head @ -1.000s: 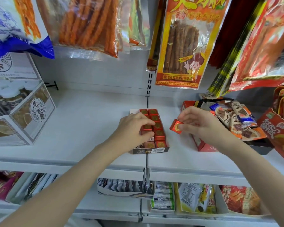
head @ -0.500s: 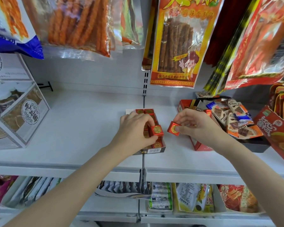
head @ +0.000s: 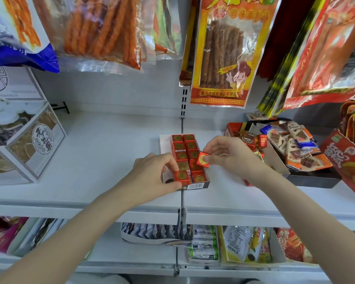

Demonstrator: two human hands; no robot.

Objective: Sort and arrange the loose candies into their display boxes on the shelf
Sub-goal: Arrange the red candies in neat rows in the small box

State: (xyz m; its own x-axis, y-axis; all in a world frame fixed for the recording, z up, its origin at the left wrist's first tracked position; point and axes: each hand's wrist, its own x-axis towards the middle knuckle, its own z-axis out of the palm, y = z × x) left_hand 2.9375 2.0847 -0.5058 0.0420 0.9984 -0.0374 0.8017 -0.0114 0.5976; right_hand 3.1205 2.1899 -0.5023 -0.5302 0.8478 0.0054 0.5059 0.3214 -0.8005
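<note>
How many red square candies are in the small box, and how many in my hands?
Red candies lying free in the display box: 9
Front-corner candy, gripped by left hand: 1
Loose candy, pinched by right hand: 1
Total: 11

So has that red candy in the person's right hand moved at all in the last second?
Yes. The red candy pinched by the right hand has moved left, from clear of the display box to over its right edge.

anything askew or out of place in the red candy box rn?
Yes. One red cube candy is out of the display box, pinched tilted in the right hand. The left hand grips the front-left candy, which sits raised above its neighbours. Back rows look neat.
</note>
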